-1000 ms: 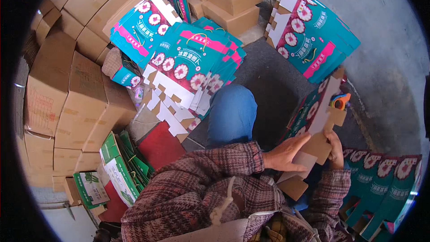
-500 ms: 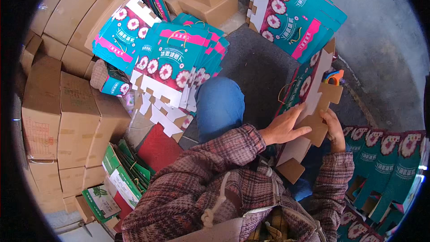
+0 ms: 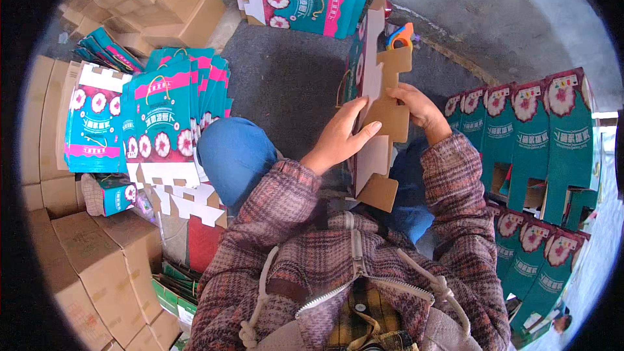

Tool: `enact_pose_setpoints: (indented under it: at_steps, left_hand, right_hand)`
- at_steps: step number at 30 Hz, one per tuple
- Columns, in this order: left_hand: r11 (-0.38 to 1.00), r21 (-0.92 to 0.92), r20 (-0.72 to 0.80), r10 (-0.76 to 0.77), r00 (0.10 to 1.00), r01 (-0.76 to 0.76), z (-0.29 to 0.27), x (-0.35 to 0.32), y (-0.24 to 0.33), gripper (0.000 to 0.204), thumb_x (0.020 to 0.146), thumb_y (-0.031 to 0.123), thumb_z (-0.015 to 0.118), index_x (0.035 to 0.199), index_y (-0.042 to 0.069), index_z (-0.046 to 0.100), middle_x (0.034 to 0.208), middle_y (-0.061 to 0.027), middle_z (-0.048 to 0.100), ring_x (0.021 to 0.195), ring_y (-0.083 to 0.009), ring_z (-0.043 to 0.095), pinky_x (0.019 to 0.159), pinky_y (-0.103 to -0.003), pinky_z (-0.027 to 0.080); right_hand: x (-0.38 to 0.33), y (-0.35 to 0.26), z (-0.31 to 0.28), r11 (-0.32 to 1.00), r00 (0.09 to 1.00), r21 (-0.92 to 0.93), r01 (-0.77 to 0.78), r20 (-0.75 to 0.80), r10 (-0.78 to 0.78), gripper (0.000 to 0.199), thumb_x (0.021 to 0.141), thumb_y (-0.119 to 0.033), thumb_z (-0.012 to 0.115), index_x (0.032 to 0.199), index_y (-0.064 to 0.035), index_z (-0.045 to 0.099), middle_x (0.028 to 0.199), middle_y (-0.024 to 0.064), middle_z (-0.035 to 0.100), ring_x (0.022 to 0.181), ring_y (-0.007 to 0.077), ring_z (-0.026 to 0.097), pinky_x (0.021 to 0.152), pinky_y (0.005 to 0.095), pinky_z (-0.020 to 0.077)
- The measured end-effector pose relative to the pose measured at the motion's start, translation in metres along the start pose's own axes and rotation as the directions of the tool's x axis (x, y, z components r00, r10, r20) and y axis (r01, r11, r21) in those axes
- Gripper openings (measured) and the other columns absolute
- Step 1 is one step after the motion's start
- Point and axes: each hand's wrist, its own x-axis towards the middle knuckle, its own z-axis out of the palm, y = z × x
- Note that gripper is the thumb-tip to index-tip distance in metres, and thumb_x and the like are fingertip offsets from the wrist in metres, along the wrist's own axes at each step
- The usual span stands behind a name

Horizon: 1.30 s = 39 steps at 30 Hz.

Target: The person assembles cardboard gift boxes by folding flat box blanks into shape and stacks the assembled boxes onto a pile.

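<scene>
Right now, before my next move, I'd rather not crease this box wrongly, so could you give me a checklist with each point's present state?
1. Left hand on the box: ok, it is spread open against it.
2. Right hand on the middle brown flap: ok, its fingers are at the flap's edge.
3. Lower brown flap tucked in: not ok, it sticks out near your lap.
4. Orange-and-blue tool clear of both hands: ok, it lies beyond the middle brown flap, untouched.
5. Underside of the box closed: cannot tell, it is hidden from view.
</scene>
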Motion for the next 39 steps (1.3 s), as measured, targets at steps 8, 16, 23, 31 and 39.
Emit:
enact_pose_setpoints:
  at_steps: [8,16,23,31,39]
  left_hand:
    - [0.997,-0.037,0.16,0.076,0.984,-0.071,0.013,0.0,-0.003,0.046,0.092,0.026,0.055,0.13,0.002,0.047,0.129,-0.0185,0.051,0.121,-0.031,0.049,0.1,-0.039,0.038]
    - [0.999,-0.022,0.14,0.045,0.989,-0.042,0.016,0.0,-0.015,0.045,0.09,0.024,0.057,0.128,0.001,0.048,0.127,-0.0187,0.052,0.118,-0.0305,0.051,0.098,-0.038,0.04]
    - [0.998,0.058,0.001,0.003,1.0,-0.003,0.023,0.002,-0.004,0.059,0.088,0.031,0.06,0.132,-0.004,0.041,0.13,-0.0226,0.047,0.12,-0.0322,0.048,0.1,-0.04,0.038]
    - [0.949,-0.048,-0.163,-0.314,0.935,0.31,0.001,0.027,-0.038,0.035,0.092,0.025,0.049,0.112,-0.003,0.054,0.102,-0.0252,0.062,0.099,-0.0329,0.06,0.084,-0.039,0.046]
    - [0.779,-0.562,-0.089,-0.392,0.916,0.279,-0.024,0.017,-0.058,0.031,0.096,0.024,0.05,0.116,0.001,0.054,0.108,-0.0054,0.06,0.094,-0.0115,0.057,0.078,-0.028,0.047]
  right_hand:
    - [-0.003,0.017,-0.036,0.999,0.999,-0.006,0.033,-0.036,-0.034,0.025,0.089,-0.019,0.053,0.104,0.0009,0.056,0.093,0.0093,0.06,0.08,0.0188,0.06,0.069,0.0342,0.05]
    - [-0.005,0.013,-0.031,1.0,0.998,-0.025,0.009,-0.065,-0.011,0.026,0.088,-0.016,0.051,0.109,-0.0006,0.056,0.095,0.0069,0.061,0.083,0.0161,0.06,0.073,0.0312,0.0512]
    - [0.0,0.02,-0.028,1.0,0.999,0.027,0.012,-0.049,-0.011,0.025,0.089,-0.02,0.055,0.104,-0.0001,0.056,0.092,0.007,0.06,0.079,0.0158,0.058,0.069,0.0313,0.0492]
    - [0.004,0.025,-0.036,0.999,0.998,-0.031,0.012,-0.057,-0.014,0.029,0.09,-0.018,0.053,0.111,0.0022,0.056,0.097,0.0076,0.063,0.082,0.016,0.062,0.073,0.0305,0.0518]
    - [0.004,0.016,-0.037,0.998,0.994,-0.011,0.064,-0.093,-0.065,0.024,0.089,-0.019,0.054,0.101,0.001,0.059,0.091,0.0064,0.062,0.079,0.0162,0.059,0.072,0.0335,0.0486]
